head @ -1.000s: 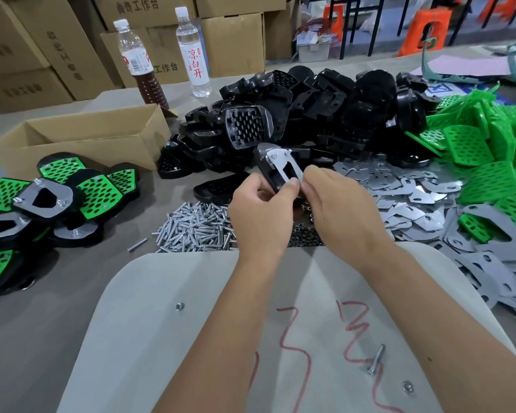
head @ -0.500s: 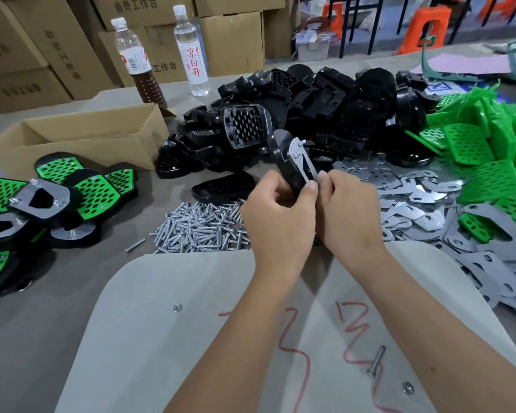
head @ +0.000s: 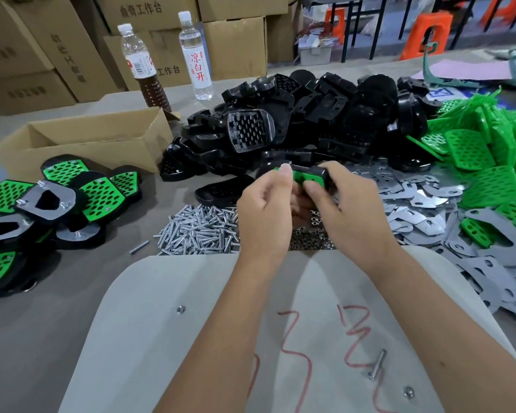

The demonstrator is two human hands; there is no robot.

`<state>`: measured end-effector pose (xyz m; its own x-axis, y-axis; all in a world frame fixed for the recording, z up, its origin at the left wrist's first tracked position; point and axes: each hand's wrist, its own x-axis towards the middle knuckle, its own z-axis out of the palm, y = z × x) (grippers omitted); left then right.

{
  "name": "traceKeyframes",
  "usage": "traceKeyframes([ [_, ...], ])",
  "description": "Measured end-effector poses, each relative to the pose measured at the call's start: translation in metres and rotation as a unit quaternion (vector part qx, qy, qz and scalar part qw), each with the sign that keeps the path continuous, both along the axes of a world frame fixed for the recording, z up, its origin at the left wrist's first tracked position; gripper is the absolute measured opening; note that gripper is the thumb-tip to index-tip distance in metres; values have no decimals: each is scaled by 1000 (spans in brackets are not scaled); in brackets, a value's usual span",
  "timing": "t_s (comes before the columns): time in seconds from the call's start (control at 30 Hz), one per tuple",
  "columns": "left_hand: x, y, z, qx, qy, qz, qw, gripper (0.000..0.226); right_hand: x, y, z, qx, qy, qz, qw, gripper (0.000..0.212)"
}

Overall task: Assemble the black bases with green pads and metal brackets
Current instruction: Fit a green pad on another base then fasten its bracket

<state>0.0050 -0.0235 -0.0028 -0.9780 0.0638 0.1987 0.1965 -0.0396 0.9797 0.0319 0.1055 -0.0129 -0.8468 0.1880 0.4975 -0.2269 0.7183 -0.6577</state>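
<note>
Both hands, the left hand (head: 265, 210) and right hand (head: 346, 204), pinch one black plastic base with its green perforated pad (head: 306, 177) just above the heap of silver screws (head: 203, 231). The part looks rigid and light, best gripped by its rims. Behind the screws, the pile of black bases (head: 304, 126) crowds the workspace; the pale board (head: 167, 323) in front offers room.

Small assembly workshop: stacked cardboard cartons (head: 42, 49) at 11 o'clock, bulk heaps of black bases (head: 310, 120), screws (head: 200, 231) and metal brackets (head: 414, 210) on worktable (head: 42, 338).
</note>
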Motion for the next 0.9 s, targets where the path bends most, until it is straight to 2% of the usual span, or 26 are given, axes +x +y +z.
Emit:
traceKeyframes([
  [0.1,-3,-6,2,-20,50,81,995,38,2,4,0,-200,-24,25,979,19],
  [0.17,-11,-13,2,10,26,155,987,34,3,9,2,-287,-45,64,955,24],
  [0.23,-17,-17,3,55,-44,155,985,34,1,12,1,-292,-52,75,952,27],
  [0.3,-17,-17,3,63,-84,84,991,34,-2,12,-1,-295,-52,75,951,26],
  [0.37,-16,-13,1,45,-62,20,997,30,-3,10,-1,-306,-50,72,948,26],
  [0.43,-16,-11,0,17,-21,12,1000,17,-3,9,0,-310,-44,60,948,27],
  [0.53,-15,-10,-3,6,-43,15,999,6,0,7,-1,-253,-17,35,967,23],
  [0.67,-12,-7,5,-2,-122,35,992,21,3,0,-3,-133,28,26,990,9],
  [0.8,-11,-24,20,28,-155,97,983,27,-7,-21,-2,-19,93,31,995,25],
  [0.9,-12,-59,27,57,-157,176,970,22,-19,-50,3,2,90,79,993,35],
])
